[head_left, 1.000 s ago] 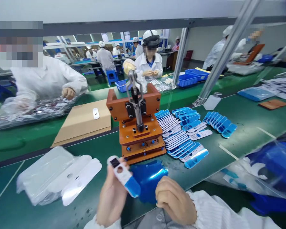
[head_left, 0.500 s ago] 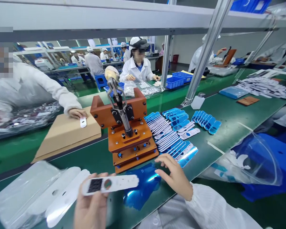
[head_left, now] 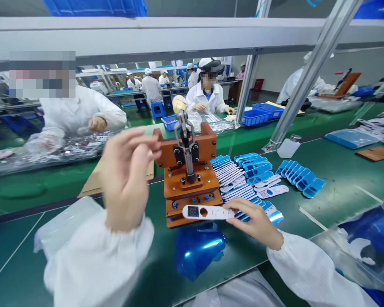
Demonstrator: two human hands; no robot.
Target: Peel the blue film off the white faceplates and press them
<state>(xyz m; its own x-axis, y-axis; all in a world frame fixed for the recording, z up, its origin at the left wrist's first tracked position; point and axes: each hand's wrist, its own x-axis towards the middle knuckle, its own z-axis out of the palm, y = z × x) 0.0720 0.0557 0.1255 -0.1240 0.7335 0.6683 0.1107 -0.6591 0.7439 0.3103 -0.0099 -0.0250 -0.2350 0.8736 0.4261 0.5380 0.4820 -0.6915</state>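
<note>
My right hand [head_left: 254, 219] pinches one end of a white, long faceplate [head_left: 216, 212] that has a dark window and a round hole. The faceplate is held level in front of the lower plates of an orange-brown press fixture [head_left: 192, 181]. Raised beside the fixture on its left, my left hand [head_left: 126, 175] holds nothing; its fingers are apart and slightly blurred. A metal toggle clamp [head_left: 187, 147] with a pale knob stands upright on the fixture. Crumpled blue film [head_left: 198, 249] lies on the bench below the faceplate.
Rows of blue-filmed and white faceplates [head_left: 238, 187] lie right of the fixture. A clear plastic bag [head_left: 68, 219] is at left, partly behind my sleeve. A small white bottle [head_left: 289, 146] stands near a metal post [head_left: 310, 81]. Co-workers sit across the bench.
The faceplate has passed from my left hand to my right and moved rightward to the fixture's front. My left hand has risen beside the fixture. The co-worker's hand has left the cardboard box.
</note>
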